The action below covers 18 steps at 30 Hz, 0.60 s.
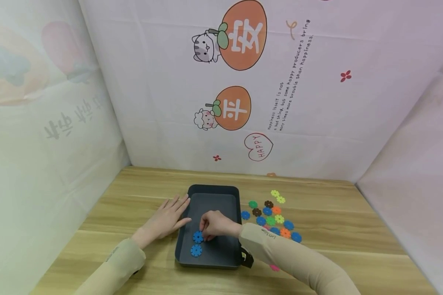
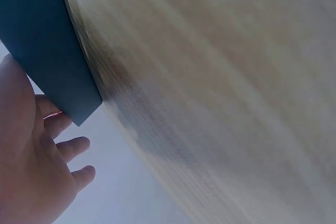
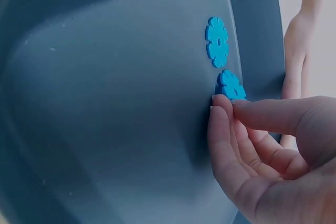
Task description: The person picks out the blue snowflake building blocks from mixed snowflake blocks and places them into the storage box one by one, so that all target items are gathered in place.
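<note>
A dark grey rectangular tray [image 1: 221, 205] lies on the wooden table. Inside, near its front left corner, one blue snowflake disc [image 1: 196, 250] lies flat. Just behind it my right hand [image 1: 215, 224] pinches a second blue snowflake disc [image 1: 197, 237] between thumb and fingertips; in the right wrist view this disc [image 3: 231, 85] is slightly tilted beside the flat one [image 3: 217, 42]. My left hand [image 1: 169, 216] rests against the tray's left rim with fingers extended. The left wrist view shows that hand [image 2: 37, 156] at the tray's outer wall [image 2: 47, 40].
Right of the tray, several snowflake discs in blue, green, brown, orange and yellow are scattered, among them an orange disc [image 1: 285, 233]. A pink disc [image 1: 275, 268] is partly under the right forearm. A black strap [image 1: 247, 259] hangs near the tray's right edge. Printed cloth walls [image 1: 170, 123] surround the table.
</note>
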Tool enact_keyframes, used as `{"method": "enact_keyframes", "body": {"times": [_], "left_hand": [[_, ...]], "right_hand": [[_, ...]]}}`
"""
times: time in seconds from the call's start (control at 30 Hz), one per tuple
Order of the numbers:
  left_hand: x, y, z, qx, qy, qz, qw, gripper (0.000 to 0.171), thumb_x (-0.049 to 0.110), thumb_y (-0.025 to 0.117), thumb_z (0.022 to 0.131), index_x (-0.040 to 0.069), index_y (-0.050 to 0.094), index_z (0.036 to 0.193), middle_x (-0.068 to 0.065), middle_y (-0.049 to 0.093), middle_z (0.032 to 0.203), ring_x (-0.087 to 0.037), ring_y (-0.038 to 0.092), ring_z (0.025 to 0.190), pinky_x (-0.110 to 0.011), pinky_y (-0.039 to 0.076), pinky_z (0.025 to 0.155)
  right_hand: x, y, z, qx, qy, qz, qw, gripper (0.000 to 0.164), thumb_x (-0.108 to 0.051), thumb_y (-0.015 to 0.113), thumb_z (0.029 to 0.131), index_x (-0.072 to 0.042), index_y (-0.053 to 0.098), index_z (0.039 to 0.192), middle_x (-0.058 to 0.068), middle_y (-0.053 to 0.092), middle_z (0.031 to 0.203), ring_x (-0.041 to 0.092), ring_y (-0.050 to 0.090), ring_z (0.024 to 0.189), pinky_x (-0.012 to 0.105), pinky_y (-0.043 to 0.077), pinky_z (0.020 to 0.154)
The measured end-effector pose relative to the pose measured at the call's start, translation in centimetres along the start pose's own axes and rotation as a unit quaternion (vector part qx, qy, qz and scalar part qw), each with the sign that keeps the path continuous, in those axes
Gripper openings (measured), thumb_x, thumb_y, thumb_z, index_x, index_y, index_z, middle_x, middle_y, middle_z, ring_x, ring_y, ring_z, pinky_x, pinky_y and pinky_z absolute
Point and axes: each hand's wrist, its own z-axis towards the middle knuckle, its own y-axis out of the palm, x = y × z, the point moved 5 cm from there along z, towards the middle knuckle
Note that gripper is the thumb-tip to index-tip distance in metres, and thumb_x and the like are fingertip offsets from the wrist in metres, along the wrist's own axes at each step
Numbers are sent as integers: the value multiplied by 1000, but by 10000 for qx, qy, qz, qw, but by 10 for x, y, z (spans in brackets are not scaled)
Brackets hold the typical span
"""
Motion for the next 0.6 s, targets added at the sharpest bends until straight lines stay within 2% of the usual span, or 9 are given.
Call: {"method": "enact_keyframes", "body": {"times": [0.37,0.6], "left_hand": [[0,0,1,-45,-21,-6,10000,69,50,45,103,6,34,155,-13,30,163,-40,33,148,-62,30,117],[-1,1,1,-122,-61,-2,9999,70,52,43,103,7,33,155,-12,29,164,-39,32,149,-62,29,117]], "right_hand": [[-6,2,-3,61,-149,-33,9999,5,6,71,85,2,68,86,15,73,75,29,74,71,35,62,63],[-3,3,-3,119,-117,-114,9998,7,5,73,83,1,68,85,13,73,74,26,73,68,32,62,61]]}}
